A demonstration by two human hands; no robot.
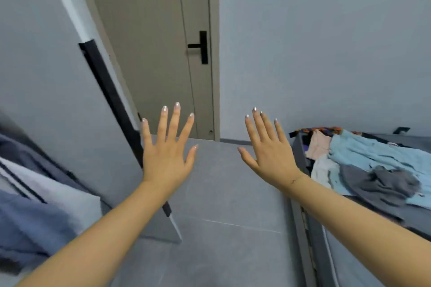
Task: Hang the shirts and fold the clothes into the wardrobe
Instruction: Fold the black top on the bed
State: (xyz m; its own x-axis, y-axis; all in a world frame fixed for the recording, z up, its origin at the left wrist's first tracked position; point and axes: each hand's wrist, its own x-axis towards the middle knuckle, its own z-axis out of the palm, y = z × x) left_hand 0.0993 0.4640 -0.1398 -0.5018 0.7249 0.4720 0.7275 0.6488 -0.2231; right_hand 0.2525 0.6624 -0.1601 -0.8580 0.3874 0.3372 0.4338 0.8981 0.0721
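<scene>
Two hands are held up side by side above the grey floor [224, 228], the left hand [166, 154] and the right hand [270, 154] both spread flat with straight fingers pointing up toward the one closed door [151, 42], and nothing is gripped in either. One heap of clothes [373, 165] is seen on the bed [312, 235] at the right, in which a light blue garment, a grey one, a pink one and a white one can be counted, crumpled with no clear long axis. At the left edge, hung garments [30, 212] are glimpsed in the wardrobe behind its open door panel [70, 112].
</scene>
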